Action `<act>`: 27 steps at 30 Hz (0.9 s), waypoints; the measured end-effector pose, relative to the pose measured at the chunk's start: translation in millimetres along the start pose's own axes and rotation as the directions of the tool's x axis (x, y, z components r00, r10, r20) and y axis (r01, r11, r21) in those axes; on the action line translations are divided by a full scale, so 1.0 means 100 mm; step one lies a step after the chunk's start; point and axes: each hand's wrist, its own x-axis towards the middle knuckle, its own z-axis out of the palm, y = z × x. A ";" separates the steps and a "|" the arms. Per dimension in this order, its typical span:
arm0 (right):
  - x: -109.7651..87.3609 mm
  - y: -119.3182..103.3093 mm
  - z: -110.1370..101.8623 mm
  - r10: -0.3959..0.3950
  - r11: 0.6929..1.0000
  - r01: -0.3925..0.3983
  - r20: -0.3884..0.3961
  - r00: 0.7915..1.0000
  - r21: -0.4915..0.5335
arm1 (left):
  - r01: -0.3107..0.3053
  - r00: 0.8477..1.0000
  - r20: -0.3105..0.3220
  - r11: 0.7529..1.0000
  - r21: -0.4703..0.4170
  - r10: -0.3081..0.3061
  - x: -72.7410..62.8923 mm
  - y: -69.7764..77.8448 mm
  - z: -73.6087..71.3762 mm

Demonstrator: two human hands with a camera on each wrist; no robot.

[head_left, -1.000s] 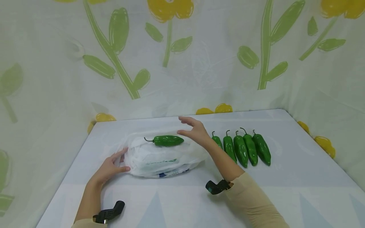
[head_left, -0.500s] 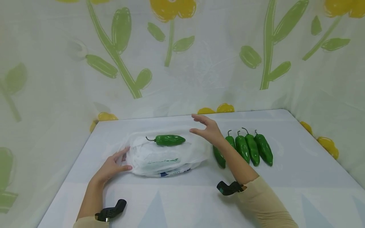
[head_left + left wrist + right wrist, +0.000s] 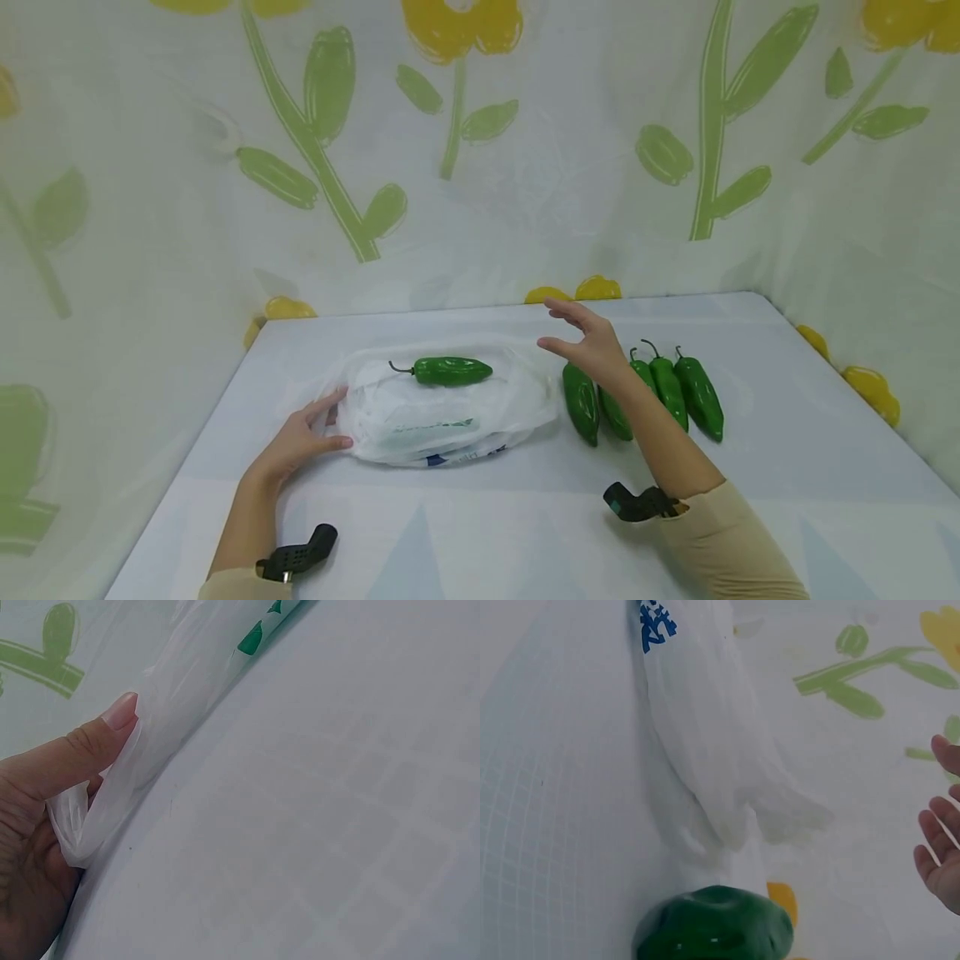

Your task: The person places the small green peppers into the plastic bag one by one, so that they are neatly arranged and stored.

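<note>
A white plastic bag (image 3: pixel 435 417) lies flattened on the table, with blue and green print. On top of it rests a long green chili pepper (image 3: pixel 453 372), stem to the left. My left hand (image 3: pixel 300 435) touches the bag's left end, thumb and fingers apart; up close, its thumb (image 3: pixel 75 754) lies along the plastic, with a fold near the palm. Above the bag's right side my right hand (image 3: pixel 594 346) hovers with fingers spread, holding nothing. Several more green chili peppers (image 3: pixel 581 404) lie to the right, partly hidden by the right forearm.
The white table (image 3: pixel 480 533) ends at a back edge against a flower-printed curtain (image 3: pixel 555 167), which also hangs along both sides. A black wrist camera (image 3: pixel 637 502) sits on the right wrist, another camera (image 3: pixel 300 553) on the left.
My right hand has moved right, away from the chili pepper on the bag and toward the row of peppers. The left hand stays at the bag's left end.
</note>
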 end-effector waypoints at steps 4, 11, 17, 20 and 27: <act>-0.05 0.04 -0.09 -0.006 1.000 0.006 -0.027 1.000 0.009 | 0.007 1.000 -0.004 1.000 0.004 -0.007 0.00 0.00 0.00; -0.14 0.07 -0.26 0.009 1.000 -0.011 -0.063 0.998 -0.020 | 0.023 1.000 -0.008 1.000 0.003 -0.023 0.00 0.00 0.01; -0.22 0.06 -0.40 0.022 0.999 -0.026 -0.089 0.996 -0.038 | 0.022 1.000 -0.008 1.000 -0.001 -0.022 0.01 0.00 0.01; -0.26 0.07 -0.48 0.026 0.998 -0.032 -0.105 0.994 -0.062 | 0.024 1.000 -0.010 1.000 0.003 -0.024 0.01 0.01 0.01; -0.36 0.12 -0.65 0.060 0.989 -0.080 -0.151 0.987 -0.123 | 0.044 0.999 -0.005 0.999 0.011 -0.044 0.01 0.01 0.01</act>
